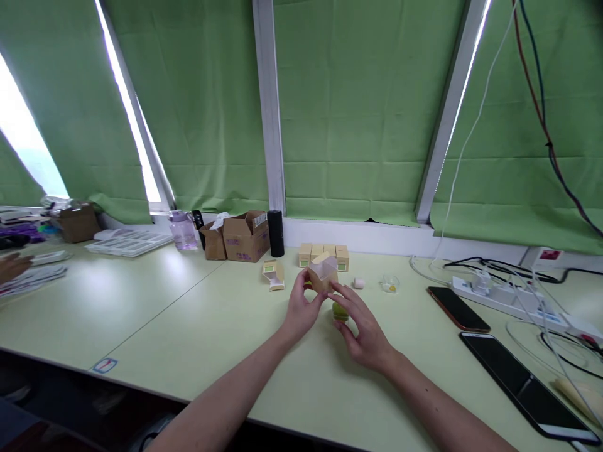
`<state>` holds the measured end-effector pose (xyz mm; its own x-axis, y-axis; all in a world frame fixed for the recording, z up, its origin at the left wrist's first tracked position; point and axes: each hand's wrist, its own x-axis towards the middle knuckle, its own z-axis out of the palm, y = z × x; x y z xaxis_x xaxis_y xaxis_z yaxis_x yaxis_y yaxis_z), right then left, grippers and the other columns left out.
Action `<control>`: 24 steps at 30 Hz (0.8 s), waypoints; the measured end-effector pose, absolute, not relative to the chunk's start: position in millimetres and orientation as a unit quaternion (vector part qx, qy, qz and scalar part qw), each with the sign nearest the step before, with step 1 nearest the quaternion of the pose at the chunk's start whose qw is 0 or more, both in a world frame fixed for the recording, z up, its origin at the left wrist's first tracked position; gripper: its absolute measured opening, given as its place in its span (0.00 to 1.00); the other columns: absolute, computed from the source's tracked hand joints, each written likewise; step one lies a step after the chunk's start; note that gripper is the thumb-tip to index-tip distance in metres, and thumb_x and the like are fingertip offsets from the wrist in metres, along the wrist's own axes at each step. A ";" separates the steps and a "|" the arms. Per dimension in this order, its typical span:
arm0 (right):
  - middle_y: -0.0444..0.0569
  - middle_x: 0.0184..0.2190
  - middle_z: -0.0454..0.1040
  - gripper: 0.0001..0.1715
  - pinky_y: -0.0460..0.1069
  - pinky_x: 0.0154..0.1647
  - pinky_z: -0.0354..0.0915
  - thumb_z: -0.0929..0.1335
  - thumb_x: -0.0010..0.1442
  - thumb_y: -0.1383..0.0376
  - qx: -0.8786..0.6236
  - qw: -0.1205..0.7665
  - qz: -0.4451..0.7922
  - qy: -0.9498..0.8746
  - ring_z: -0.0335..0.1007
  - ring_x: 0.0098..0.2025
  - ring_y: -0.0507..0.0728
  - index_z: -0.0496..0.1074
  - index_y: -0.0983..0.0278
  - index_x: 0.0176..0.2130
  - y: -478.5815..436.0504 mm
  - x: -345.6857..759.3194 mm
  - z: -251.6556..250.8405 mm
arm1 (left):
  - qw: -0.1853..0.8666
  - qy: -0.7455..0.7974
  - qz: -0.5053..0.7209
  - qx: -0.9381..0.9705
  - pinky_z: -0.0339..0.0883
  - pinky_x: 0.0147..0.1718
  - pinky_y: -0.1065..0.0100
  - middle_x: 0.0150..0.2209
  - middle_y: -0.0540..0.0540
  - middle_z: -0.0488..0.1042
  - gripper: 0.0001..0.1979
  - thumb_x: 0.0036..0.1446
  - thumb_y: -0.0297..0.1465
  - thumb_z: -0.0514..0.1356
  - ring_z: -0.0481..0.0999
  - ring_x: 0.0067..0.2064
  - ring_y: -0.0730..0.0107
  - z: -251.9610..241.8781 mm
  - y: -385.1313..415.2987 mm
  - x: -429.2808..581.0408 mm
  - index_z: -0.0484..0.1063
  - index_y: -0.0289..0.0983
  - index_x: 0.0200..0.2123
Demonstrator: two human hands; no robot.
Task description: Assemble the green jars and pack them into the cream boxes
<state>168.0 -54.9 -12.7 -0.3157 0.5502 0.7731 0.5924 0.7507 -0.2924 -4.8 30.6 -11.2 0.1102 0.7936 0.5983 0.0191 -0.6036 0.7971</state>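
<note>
My left hand (pixel 304 309) is closed around a small light-brown cardboard box (pixel 323 279), whose top flaps stand up and show a pale inside. My right hand (pixel 365 333) has its upper fingertips at the box's lower right side. Between these fingers and the thumb sits a small green round object (pixel 340 312), banded around its middle like a macaron. Behind the held box stand several similar small boxes (pixel 342 258) in a row. An opened small box (pixel 274 275) lies to the left. To the right are a small pinkish-white cylinder (pixel 358 283) and a clear shallow dish (pixel 389 284) with something yellow in it.
Brown cartons (pixel 245 238), a black cylinder (pixel 276 233) and a lilac bottle (pixel 183 230) stand along the wall. At right lie a phone (pixel 458 308), a tablet-like device (pixel 525 383), and a power strip (pixel 509 301) with cables. Another person's hand (pixel 13 267) is at far left near papers.
</note>
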 end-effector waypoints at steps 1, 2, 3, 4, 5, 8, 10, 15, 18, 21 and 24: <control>0.53 0.69 0.62 0.35 0.68 0.70 0.60 0.63 0.67 0.72 -0.361 0.473 -0.028 -0.803 0.58 0.71 0.63 0.57 0.54 0.69 -52.7 168.8 -14.7 | 0.331 0.308 0.595 0.664 0.70 0.53 0.57 0.53 0.40 0.73 0.29 0.59 0.39 0.68 0.74 0.53 0.60 -12.1 33.2 -5.7 0.63 0.40 0.60; 0.53 0.67 0.66 0.33 0.67 0.68 0.63 0.63 0.66 0.72 -0.375 0.477 -0.034 -0.794 0.61 0.69 0.64 0.60 0.54 0.67 -50.2 169.7 -16.5 | 0.338 0.311 0.594 0.660 0.70 0.53 0.57 0.52 0.40 0.74 0.29 0.59 0.38 0.68 0.75 0.52 0.60 -13.4 36.5 -7.0 0.63 0.39 0.59; 0.54 0.64 0.69 0.31 0.66 0.65 0.66 0.64 0.65 0.71 -0.395 0.476 -0.039 -0.785 0.64 0.67 0.64 0.63 0.55 0.65 -47.7 170.7 -18.2 | 0.347 0.316 0.589 0.658 0.70 0.53 0.56 0.52 0.39 0.74 0.28 0.59 0.38 0.67 0.75 0.52 0.60 -15.2 40.4 -8.8 0.63 0.39 0.59; 0.54 0.62 0.71 0.29 0.66 0.63 0.67 0.65 0.64 0.71 -0.420 0.470 -0.041 -0.776 0.65 0.65 0.65 0.66 0.56 0.62 -45.2 171.8 -19.5 | 0.354 0.324 0.588 0.651 0.71 0.53 0.55 0.53 0.38 0.73 0.28 0.59 0.37 0.67 0.76 0.52 0.59 -17.4 44.8 -11.1 0.63 0.38 0.58; 0.55 0.60 0.72 0.27 0.65 0.62 0.68 0.66 0.62 0.70 -0.447 0.459 -0.039 -0.767 0.67 0.64 0.66 0.68 0.57 0.60 -43.1 172.8 -20.6 | 0.359 0.337 0.584 0.645 0.71 0.54 0.54 0.53 0.37 0.73 0.28 0.57 0.36 0.68 0.76 0.53 0.59 -19.8 49.4 -13.5 0.63 0.37 0.58; 0.56 0.56 0.74 0.25 0.64 0.58 0.69 0.68 0.60 0.69 -0.525 0.411 -0.017 -0.745 0.68 0.61 0.68 0.69 0.59 0.57 -39.2 174.8 -22.6 | 0.363 0.396 0.557 0.633 0.71 0.55 0.50 0.54 0.36 0.73 0.29 0.50 0.31 0.71 0.77 0.52 0.56 -26.8 62.0 -21.0 0.67 0.35 0.54; 0.56 0.54 0.76 0.24 0.62 0.54 0.70 0.69 0.59 0.69 -0.565 0.378 0.004 -0.733 0.70 0.57 0.67 0.70 0.60 0.55 -38.6 175.3 -23.1 | 0.376 0.401 0.540 0.637 0.71 0.55 0.49 0.53 0.36 0.75 0.28 0.48 0.28 0.71 0.78 0.51 0.55 -29.5 67.1 -24.8 0.69 0.35 0.53; 0.54 0.47 0.78 0.19 0.55 0.47 0.67 0.70 0.59 0.68 -0.610 0.327 0.018 -0.722 0.74 0.49 0.64 0.72 0.59 0.51 -39.2 176.6 -20.9 | 0.377 0.397 0.493 0.676 0.69 0.55 0.48 0.49 0.37 0.79 0.25 0.44 0.22 0.69 0.78 0.51 0.51 -30.2 66.7 -27.8 0.73 0.35 0.49; 0.53 0.46 0.78 0.19 0.52 0.44 0.65 0.71 0.58 0.68 -0.633 0.315 0.011 -0.707 0.74 0.48 0.63 0.72 0.59 0.50 -38.8 179.2 -17.8 | 0.369 0.410 0.464 0.693 0.69 0.54 0.49 0.47 0.38 0.80 0.25 0.43 0.21 0.67 0.78 0.50 0.49 -30.3 62.8 -27.2 0.74 0.36 0.48; 0.52 0.45 0.78 0.18 0.51 0.42 0.63 0.70 0.59 0.68 -0.652 0.298 0.018 -0.697 0.74 0.47 0.62 0.72 0.60 0.50 -38.5 181.7 -14.8 | 0.366 0.422 0.439 0.703 0.68 0.54 0.51 0.48 0.38 0.78 0.28 0.42 0.20 0.67 0.77 0.52 0.50 -28.2 58.3 -26.0 0.73 0.36 0.49; 0.53 0.45 0.78 0.18 0.51 0.41 0.62 0.70 0.59 0.67 -0.660 0.288 0.021 -0.694 0.74 0.47 0.62 0.72 0.60 0.50 -38.8 182.3 -12.9 | 0.348 0.396 0.484 0.699 0.67 0.55 0.54 0.52 0.39 0.75 0.32 0.43 0.22 0.68 0.74 0.55 0.54 -20.6 53.1 -25.4 0.67 0.38 0.53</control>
